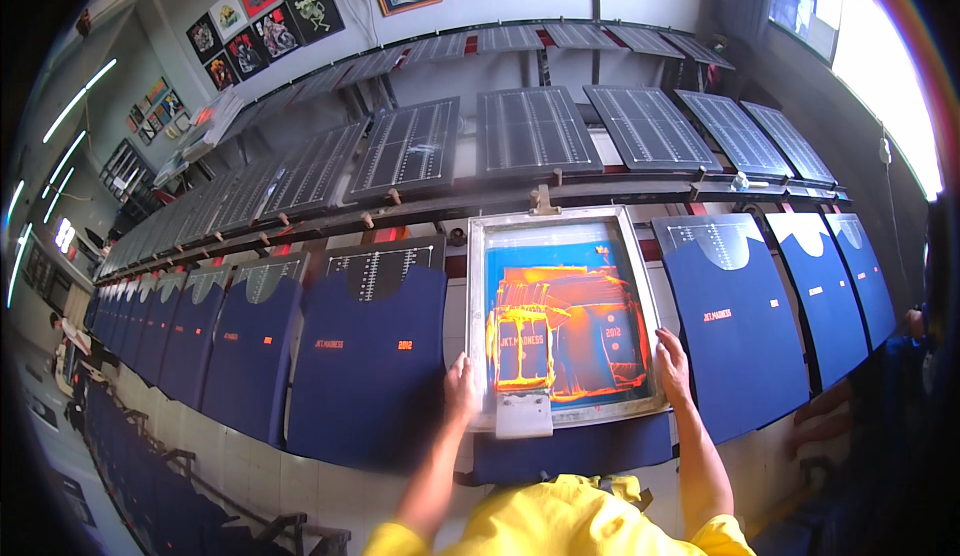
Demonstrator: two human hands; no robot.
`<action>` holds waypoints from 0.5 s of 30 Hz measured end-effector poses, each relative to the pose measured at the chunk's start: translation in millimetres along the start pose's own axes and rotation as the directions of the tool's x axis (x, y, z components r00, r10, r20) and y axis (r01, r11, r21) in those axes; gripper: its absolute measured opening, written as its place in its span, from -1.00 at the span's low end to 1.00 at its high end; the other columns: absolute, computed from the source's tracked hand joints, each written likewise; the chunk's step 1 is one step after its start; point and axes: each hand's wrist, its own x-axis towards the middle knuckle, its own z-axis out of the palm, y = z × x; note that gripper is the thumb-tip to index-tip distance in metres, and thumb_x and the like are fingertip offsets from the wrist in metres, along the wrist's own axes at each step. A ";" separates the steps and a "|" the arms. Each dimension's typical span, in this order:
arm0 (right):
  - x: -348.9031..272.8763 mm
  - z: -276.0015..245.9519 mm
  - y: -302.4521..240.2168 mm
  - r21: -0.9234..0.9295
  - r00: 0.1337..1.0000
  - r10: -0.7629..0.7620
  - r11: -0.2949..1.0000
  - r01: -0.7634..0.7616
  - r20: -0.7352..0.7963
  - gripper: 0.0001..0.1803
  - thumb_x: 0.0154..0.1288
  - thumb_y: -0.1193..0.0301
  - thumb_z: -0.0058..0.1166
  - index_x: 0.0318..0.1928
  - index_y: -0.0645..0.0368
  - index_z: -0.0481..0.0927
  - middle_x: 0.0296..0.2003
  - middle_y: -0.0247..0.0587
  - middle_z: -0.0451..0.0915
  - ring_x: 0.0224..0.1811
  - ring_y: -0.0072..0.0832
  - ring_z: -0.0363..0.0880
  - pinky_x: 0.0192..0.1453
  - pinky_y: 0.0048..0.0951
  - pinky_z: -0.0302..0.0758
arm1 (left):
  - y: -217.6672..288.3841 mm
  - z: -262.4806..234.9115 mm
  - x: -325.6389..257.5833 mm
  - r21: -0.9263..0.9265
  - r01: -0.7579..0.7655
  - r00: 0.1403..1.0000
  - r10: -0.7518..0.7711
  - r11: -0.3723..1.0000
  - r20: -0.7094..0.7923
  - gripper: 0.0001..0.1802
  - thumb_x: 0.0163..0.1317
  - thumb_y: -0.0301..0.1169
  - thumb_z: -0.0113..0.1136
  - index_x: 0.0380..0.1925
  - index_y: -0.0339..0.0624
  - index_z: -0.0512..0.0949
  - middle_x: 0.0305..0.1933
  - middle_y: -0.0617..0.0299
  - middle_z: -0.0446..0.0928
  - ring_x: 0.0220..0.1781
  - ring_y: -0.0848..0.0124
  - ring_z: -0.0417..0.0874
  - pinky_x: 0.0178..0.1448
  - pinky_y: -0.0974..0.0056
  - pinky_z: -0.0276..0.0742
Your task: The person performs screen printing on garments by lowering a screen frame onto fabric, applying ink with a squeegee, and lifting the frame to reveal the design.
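Note:
A silver-edged screen-printing frame (477, 296) lies over a navy shirt piece (600, 444) in front of me. Its blue mesh carries streaks of wet orange ink (590, 356). My left hand (461, 388) grips the frame's lower left side, while my right hand (672, 364) has its fingers closed on the right side. A white squeegee (524, 416) rests on the mesh at the near left corner, with neither hand on it. At its far edge the frame meets a small metal clamp (544, 201). Most of the shirt piece beneath is hidden.
Navy shirt pieces with small orange prints, such as one at left (370, 376) and one at right (740, 346), lie on sloping boards. Bare grey boards (540, 131) line the rows behind. Another person (72, 336) stands far left; part of someone (830, 416) shows at right.

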 end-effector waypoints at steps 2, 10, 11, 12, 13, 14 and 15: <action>-10.3 12.5 -20.7 -0.345 0.994 -0.111 0.933 0.101 -0.008 -0.50 0.38 0.32 0.17 0.26 0.26 0.48 0.37 0.13 0.34 0.44 -0.01 0.32 0.48 -0.14 0.29 | 3.3 -4.8 -2.0 0.029 -0.064 0.997 0.065 0.998 -0.032 -0.16 0.51 0.14 -0.15 0.27 -0.57 0.38 0.28 -0.28 0.50 0.37 0.08 0.49 0.43 0.15 0.32; -98.1 104.3 -134.3 -0.343 0.562 -0.330 0.532 0.774 0.758 -0.30 0.25 0.16 0.24 0.38 0.07 0.41 0.37 -0.14 0.41 0.42 -0.12 0.33 0.51 -0.08 0.22 | 12.0 -32.5 -100.5 -0.049 -0.270 0.936 0.250 0.962 -0.246 -0.76 0.45 -0.36 0.02 -0.11 -0.33 0.57 -0.11 0.05 0.65 -0.06 0.24 0.65 0.11 0.19 0.53; -101.4 111.4 -142.0 -0.318 0.498 -0.344 0.463 0.827 0.796 -0.30 0.24 0.18 0.23 0.38 0.07 0.41 0.36 -0.18 0.42 0.41 -0.14 0.34 0.51 -0.09 0.22 | 12.3 -32.9 -116.4 -0.122 -0.200 0.968 0.176 0.972 -0.182 -0.77 0.49 -0.33 0.01 -0.14 -0.28 0.54 -0.23 0.16 0.60 -0.23 0.41 0.60 -0.11 0.31 0.48; -100.8 116.3 -147.3 -0.357 0.513 -0.274 0.460 0.812 0.813 -0.29 0.21 0.22 0.23 0.38 0.07 0.42 0.36 -0.19 0.43 0.40 -0.17 0.35 0.48 -0.10 0.25 | 12.7 -31.2 -130.3 -0.199 -0.121 0.990 0.104 0.973 -0.093 -0.77 0.53 -0.30 -0.01 -0.16 -0.23 0.52 -0.34 0.27 0.56 -0.39 0.58 0.55 -0.33 0.44 0.43; -95.9 120.0 -151.1 -0.381 0.522 -0.217 0.469 0.797 0.825 -0.29 0.18 0.26 0.23 0.38 0.07 0.42 0.36 -0.21 0.43 0.40 -0.19 0.36 0.46 -0.10 0.27 | 13.9 -25.3 -139.9 -0.350 -0.027 0.999 0.032 0.936 0.006 -0.76 0.52 -0.25 0.02 -0.17 -0.19 0.53 -0.44 0.34 0.53 -0.50 0.62 0.52 -0.50 0.50 0.31; -91.4 123.9 -153.1 -0.418 0.532 -0.140 0.469 0.778 0.835 -0.28 0.15 0.30 0.23 0.37 0.06 0.42 0.36 -0.22 0.43 0.39 -0.22 0.37 0.44 -0.11 0.29 | 12.7 -24.4 -148.5 -0.346 0.226 0.968 -0.170 0.910 0.186 -0.74 0.50 -0.24 0.02 -0.19 -0.22 0.54 -0.37 0.26 0.56 -0.45 0.51 0.57 -0.37 0.40 0.48; -87.7 126.0 -154.3 -0.371 0.555 -0.265 0.514 0.773 0.788 -0.31 0.03 0.37 0.24 0.27 0.07 0.49 0.22 -0.26 0.53 0.28 -0.26 0.45 0.29 -0.14 0.38 | 12.2 -20.2 -151.0 -0.366 0.361 0.908 -0.233 0.858 0.348 -0.70 0.53 -0.20 -0.03 -0.17 -0.21 0.55 -0.36 0.27 0.57 -0.48 0.53 0.56 -0.43 0.41 0.43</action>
